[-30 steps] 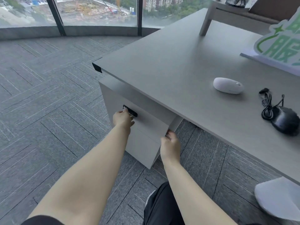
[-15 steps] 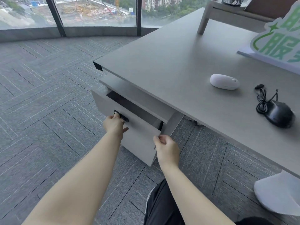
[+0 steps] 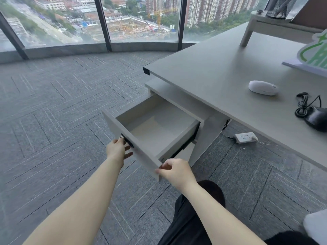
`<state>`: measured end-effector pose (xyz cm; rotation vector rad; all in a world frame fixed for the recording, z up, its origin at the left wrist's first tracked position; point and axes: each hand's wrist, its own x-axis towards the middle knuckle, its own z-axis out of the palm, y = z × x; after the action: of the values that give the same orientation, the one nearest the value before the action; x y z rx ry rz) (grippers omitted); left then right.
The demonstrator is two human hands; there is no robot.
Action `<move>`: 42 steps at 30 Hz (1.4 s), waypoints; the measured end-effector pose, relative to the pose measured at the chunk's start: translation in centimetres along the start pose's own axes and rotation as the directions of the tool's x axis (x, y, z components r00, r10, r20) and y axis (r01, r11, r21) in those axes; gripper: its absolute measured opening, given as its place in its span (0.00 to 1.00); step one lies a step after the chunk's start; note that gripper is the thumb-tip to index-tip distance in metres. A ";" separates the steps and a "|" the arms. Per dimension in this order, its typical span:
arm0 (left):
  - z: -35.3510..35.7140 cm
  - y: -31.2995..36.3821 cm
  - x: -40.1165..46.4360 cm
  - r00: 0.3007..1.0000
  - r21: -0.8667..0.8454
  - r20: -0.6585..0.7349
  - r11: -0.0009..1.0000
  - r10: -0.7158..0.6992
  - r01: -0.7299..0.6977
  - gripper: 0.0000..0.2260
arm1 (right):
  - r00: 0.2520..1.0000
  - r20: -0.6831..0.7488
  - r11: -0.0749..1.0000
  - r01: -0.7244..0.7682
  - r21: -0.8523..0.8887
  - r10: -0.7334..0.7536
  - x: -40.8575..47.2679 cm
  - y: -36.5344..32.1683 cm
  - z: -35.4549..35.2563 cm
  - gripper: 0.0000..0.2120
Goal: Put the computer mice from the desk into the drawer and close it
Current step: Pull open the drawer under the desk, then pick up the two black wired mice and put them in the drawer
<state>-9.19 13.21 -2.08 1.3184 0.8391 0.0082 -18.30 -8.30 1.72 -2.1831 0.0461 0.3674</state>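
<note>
Power strip [image 3: 245,137] on carpet [image 3: 53,121]; green-white sign [image 3: 316,55], perhaps, far right.

And the drawer [image 3: 134,110] stands wide open under the tabletop [image 3: 212,68], its pale inside in full view. The left hand [image 3: 117,150] sits at the black handle [image 3: 127,140] on the drawer front, fingers loosely stretched. The right hand [image 3: 177,171] pinches the front's near corner, fingers curled. Up on the tabletop there's a white mouse [image 3: 263,87], and near it a black mouse [image 3: 316,119] with its cable [image 3: 301,106] coiled against it. A white power strip [image 3: 245,137] lies on the carpet [image 3: 53,112] below.
</note>
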 end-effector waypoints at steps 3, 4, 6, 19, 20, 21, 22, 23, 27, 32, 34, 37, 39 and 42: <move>-2.9 -0.4 -0.8 1.000 -0.003 -0.005 1.000 0.011 -0.011 0.09 | 0.996 0.068 0.995 0.061 -0.072 -0.057 -1.4 -1.0 1.6 0.12; -3.8 -0.6 -0.9 1.000 -0.009 -0.006 1.000 0.013 -0.013 0.10 | 0.994 0.085 0.992 0.081 -0.092 -0.073 -1.8 -1.3 2.0 0.12; -5.3 -0.8 -1.3 1.000 -0.017 -0.006 1.000 0.018 -0.019 0.13 | 0.988 0.119 0.989 0.108 -0.096 -0.097 -2.6 -1.8 2.7 0.12; -9.3 -1.8 -2.3 0.998 -0.031 -0.029 0.998 0.049 -0.050 0.08 | 0.971 0.187 0.972 0.179 -0.153 -0.149 -4.9 -3.2 5.3 0.14; -9.3 -1.9 -2.3 0.998 -0.032 -0.034 0.998 0.044 -0.045 0.09 | 0.969 0.201 0.972 0.176 -0.155 -0.143 -5.0 -3.3 5.2 0.14; -9.2 -1.8 -2.5 0.998 -0.010 -0.055 0.999 0.040 -0.041 0.10 | 0.965 0.220 0.971 0.178 -0.158 -0.141 -5.1 -3.4 4.9 0.15; -9.2 -1.6 -2.6 0.994 0.032 -0.097 0.999 0.047 -0.044 0.11 | 0.962 0.233 0.968 0.186 -0.169 -0.144 -5.3 -3.6 4.6 0.16; -9.0 -1.2 -3.2 0.983 0.125 -0.164 0.991 0.077 -0.057 0.12 | 0.962 0.229 0.965 0.192 -0.179 -0.149 -5.4 -3.8 4.1 0.18; -6.4 1.9 -6.0 0.858 0.584 -0.165 0.749 0.487 -0.313 0.14 | 0.989 -0.002 0.981 0.143 -0.128 -0.145 -4.8 -3.9 -0.8 0.16; 5.1 7.3 -10.5 0.692 0.572 0.259 0.470 0.674 -0.672 0.09 | 0.884 -0.432 0.982 0.128 -0.141 -0.178 -3.9 -3.0 -12.4 0.09; 10.9 8.7 -13.3 0.615 0.491 0.409 0.406 0.674 -0.771 0.09 | 0.793 -0.586 0.984 0.097 -0.149 -0.167 -4.1 -2.3 -17.5 0.11; 19.5 9.5 -18.5 0.516 0.376 0.636 0.354 0.573 -0.856 0.09 | 0.635 -0.765 0.991 0.006 -0.137 -0.109 -4.5 -0.1 -24.5 0.13; 24.7 9.0 -21.9 0.435 0.305 0.771 0.330 0.466 -0.894 0.10 | 0.535 -0.842 0.985 -0.098 -0.144 -0.070 -4.8 2.2 -28.6 0.14; 31.6 6.8 -26.4 0.334 0.254 0.887 0.268 0.320 -0.929 0.17 | 0.390 -0.921 0.921 -0.359 -0.151 0.001 -6.4 6.4 -34.5 0.17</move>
<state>-7.95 -23.37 18.00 2.2339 -0.6532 -0.1483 -17.04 -40.13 17.67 -2.4485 0.9247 -0.8516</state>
